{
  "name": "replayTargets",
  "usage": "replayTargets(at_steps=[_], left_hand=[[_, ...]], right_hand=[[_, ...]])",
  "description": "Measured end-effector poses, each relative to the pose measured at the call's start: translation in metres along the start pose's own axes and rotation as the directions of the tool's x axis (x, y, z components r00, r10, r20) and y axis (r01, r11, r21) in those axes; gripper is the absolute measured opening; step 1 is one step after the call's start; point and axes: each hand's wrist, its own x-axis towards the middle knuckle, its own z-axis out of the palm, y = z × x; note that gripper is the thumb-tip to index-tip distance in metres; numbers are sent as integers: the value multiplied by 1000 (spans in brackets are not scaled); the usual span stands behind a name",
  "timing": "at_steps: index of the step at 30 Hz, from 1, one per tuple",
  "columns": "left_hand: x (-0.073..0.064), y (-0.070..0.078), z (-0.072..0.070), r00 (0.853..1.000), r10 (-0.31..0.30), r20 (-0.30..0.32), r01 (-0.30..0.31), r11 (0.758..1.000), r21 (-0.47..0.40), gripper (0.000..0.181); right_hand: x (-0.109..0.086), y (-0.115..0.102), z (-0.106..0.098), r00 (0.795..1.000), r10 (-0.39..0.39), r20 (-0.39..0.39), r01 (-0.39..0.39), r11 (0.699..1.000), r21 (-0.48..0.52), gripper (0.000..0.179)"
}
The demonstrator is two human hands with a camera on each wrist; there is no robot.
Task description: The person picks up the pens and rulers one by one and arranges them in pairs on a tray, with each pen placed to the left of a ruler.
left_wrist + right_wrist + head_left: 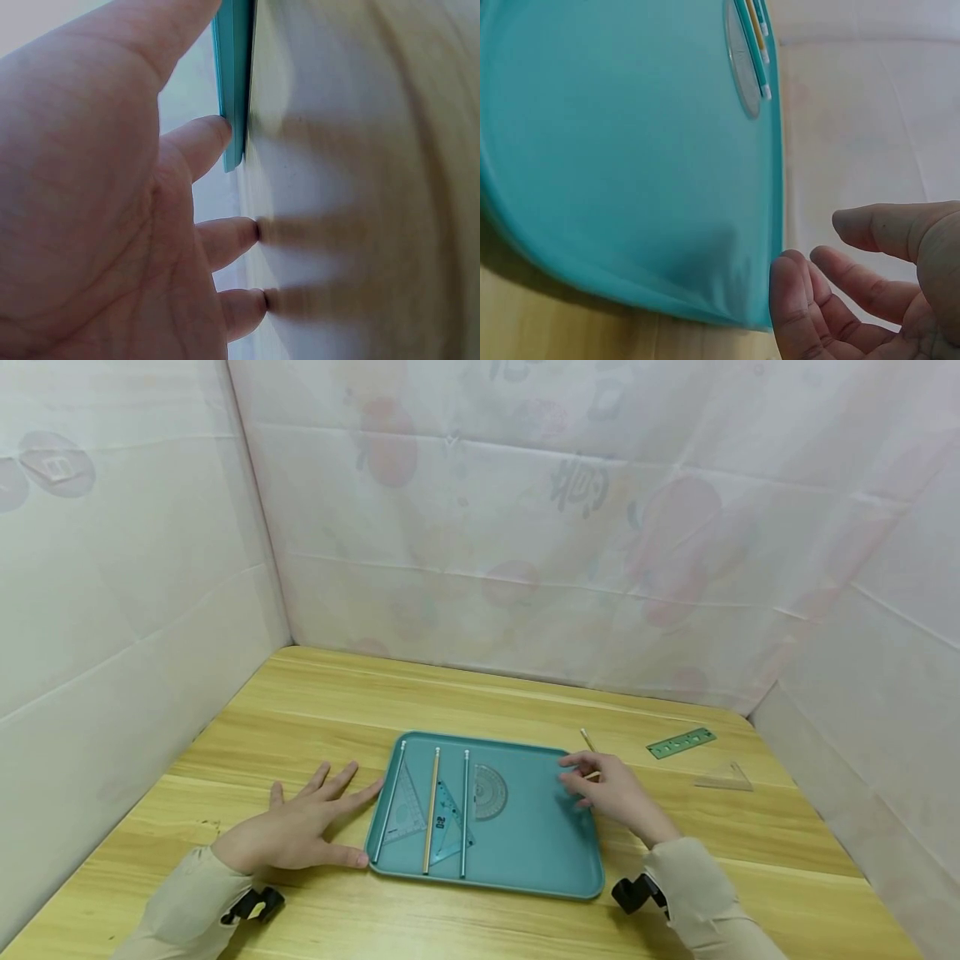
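Observation:
A teal tray (pixel 536 852) lies on the wooden table. My left hand (pixel 300 827) is spread flat at its left edge, thumb and forefinger touching the rim. Over the tray's right edge hovers my right hand (pixel 611 789), fingers loosely bent with nothing between them in the right wrist view. Partly hidden behind that hand, a gold pencil (pixel 588 740) sticks out. On the tray lie a teal pencil (pixel 390 802), a gold pencil (pixel 431 810) and another teal pencil (pixel 465 814). Among them are a clear set square (pixel 405 814), a blue set square (pixel 452 831) and a clear protractor (pixel 492 793).
Right of the tray, a green ruler (pixel 681 743) lies on the table (pixel 450 927), with a small clear set square (pixel 727 779) nearer to me. Pale printed cloth (pixel 480 527) walls in the table at the back and both sides.

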Motion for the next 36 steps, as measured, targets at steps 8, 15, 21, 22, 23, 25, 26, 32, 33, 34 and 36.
replayTargets(at_steps=[8,15,21,22,23,25,26,32,33,34,36], left_hand=[[0,1,0,1000,4,1,-4,1000,8,103],[0,0,0,1000,8,-5,-8,1000,13,103],[0,-1,0,1000,1,2,-1,1000,5,102],[0,-1,0,1000,-2,4,2,1000,3,102],[0,-1,0,1000,1,3,-1,1000,6,102],[0,-1,0,1000,6,0,-6,1000,10,103],[0,-1,0,1000,5,0,-5,1000,9,103],[-1,0,0,1000,6,1,-6,1000,6,103],[-1,0,1,1000,7,0,-7,1000,7,103],[0,0,0,1000,5,0,-5,1000,7,103],[0,-1,0,1000,6,-2,-6,1000,8,103]], right_hand=[[-2,7,-13,999,27,-39,-29,999,-34,41],[-8,14,-31,996,4,-86,-16,990,-141,41],[-8,21,-41,996,-11,-91,-13,967,-256,43],[-8,22,-43,995,-14,-94,-12,962,-273,43],[-8,23,-44,995,-14,-98,-15,957,-291,43],[-8,25,-45,994,-6,-107,-28,948,-318,43],[-8,26,-46,994,2,-111,-38,945,-325,43],[-8,31,-48,993,28,-113,-68,928,-366,43],[-8,32,-48,993,26,-112,-66,926,-372,42],[-8,33,-48,993,23,-113,-65,923,-379,42],[-8,35,-49,993,20,-113,-63,917,-394,41]])
